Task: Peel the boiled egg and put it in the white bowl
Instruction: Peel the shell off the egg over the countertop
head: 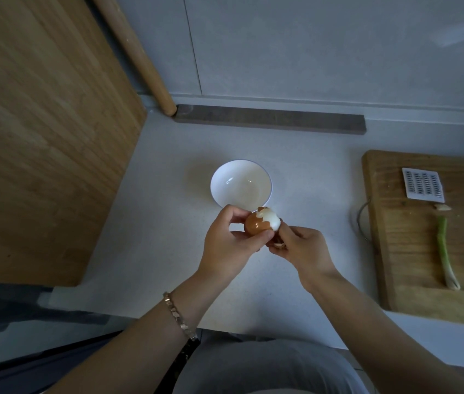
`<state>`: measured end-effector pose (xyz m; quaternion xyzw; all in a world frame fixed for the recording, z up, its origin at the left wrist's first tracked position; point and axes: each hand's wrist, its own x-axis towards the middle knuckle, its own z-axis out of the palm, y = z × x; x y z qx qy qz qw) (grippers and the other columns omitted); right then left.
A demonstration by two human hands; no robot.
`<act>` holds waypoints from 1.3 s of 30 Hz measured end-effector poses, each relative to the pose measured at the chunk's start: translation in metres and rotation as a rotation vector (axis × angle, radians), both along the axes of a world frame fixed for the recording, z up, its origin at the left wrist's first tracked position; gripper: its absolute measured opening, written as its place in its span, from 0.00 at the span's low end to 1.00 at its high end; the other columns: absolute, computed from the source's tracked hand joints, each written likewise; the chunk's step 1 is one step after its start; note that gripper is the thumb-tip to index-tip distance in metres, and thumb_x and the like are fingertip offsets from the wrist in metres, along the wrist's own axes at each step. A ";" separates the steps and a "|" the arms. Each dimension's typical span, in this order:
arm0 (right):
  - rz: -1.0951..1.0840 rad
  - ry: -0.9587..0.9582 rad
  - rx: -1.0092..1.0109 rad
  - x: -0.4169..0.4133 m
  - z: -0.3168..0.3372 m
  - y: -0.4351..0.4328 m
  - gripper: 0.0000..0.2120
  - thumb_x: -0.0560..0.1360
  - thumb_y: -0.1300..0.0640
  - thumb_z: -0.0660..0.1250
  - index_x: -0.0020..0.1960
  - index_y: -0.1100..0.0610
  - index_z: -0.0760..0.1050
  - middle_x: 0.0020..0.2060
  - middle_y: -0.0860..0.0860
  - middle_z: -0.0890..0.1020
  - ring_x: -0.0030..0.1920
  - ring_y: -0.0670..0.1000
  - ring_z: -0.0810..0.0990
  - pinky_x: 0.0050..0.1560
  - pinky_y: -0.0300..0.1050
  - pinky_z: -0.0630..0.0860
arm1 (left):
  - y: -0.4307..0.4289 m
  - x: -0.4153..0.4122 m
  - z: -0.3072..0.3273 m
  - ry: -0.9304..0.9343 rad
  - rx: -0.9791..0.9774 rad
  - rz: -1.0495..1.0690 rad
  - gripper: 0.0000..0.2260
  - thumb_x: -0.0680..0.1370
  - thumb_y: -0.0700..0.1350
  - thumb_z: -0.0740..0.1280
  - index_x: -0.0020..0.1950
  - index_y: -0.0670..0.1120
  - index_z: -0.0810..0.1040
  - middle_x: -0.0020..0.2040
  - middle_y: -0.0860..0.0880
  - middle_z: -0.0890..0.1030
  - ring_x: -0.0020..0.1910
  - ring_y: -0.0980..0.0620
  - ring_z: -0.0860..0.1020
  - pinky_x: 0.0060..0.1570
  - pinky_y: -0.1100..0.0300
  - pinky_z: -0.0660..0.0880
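From the head camera, the boiled egg [260, 221] was held above the bench [151, 245], just in front of the person and partly overlapping the near rim of the white bowl [240, 184] in the picture. The left hand [229, 245] had its grip clamped around the brown, still-shelled half of the egg, fingers curled over the top and thumb underneath. The right hand [300, 247] had its grip pinched together at the egg's right side, where the bare white showed, and it also held loose bits of shell [277, 241] against the palm.

As a judgement, the peeling was well begun but not finished: about half of the egg looked bare, on the side toward the right grip, while shell still covered the side inside the left grip. The bowl, just beyond both grips, looked empty, so the placing step was not yet done. What was left was to strip the remaining shell and then set the egg in the bowl.

Well to the right of the right grip lay a wooden board [395, 251] with a green onion [445, 251] on it.
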<state>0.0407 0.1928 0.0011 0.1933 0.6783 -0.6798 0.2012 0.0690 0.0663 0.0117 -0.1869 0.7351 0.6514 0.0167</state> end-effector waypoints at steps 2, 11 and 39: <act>0.011 0.026 -0.001 0.002 0.000 0.001 0.16 0.75 0.56 0.65 0.30 0.58 0.80 0.22 0.48 0.82 0.27 0.43 0.81 0.29 0.32 0.77 | 0.000 -0.001 0.002 -0.041 0.125 0.039 0.12 0.66 0.43 0.76 0.44 0.48 0.75 0.46 0.51 0.81 0.35 0.53 0.84 0.32 0.63 0.79; 0.045 0.084 -0.026 0.004 -0.004 0.008 0.15 0.73 0.61 0.64 0.29 0.55 0.79 0.24 0.46 0.82 0.28 0.42 0.80 0.31 0.31 0.76 | -0.005 -0.004 0.001 -0.224 0.460 0.019 0.10 0.71 0.45 0.72 0.49 0.47 0.76 0.37 0.49 0.85 0.37 0.48 0.85 0.32 0.61 0.79; 0.046 0.005 -0.050 -0.003 -0.003 0.008 0.13 0.76 0.55 0.63 0.36 0.55 0.81 0.25 0.47 0.83 0.29 0.43 0.81 0.33 0.34 0.77 | -0.009 -0.005 0.003 -0.203 0.283 -0.075 0.10 0.70 0.45 0.72 0.49 0.48 0.77 0.43 0.46 0.83 0.34 0.52 0.84 0.33 0.60 0.80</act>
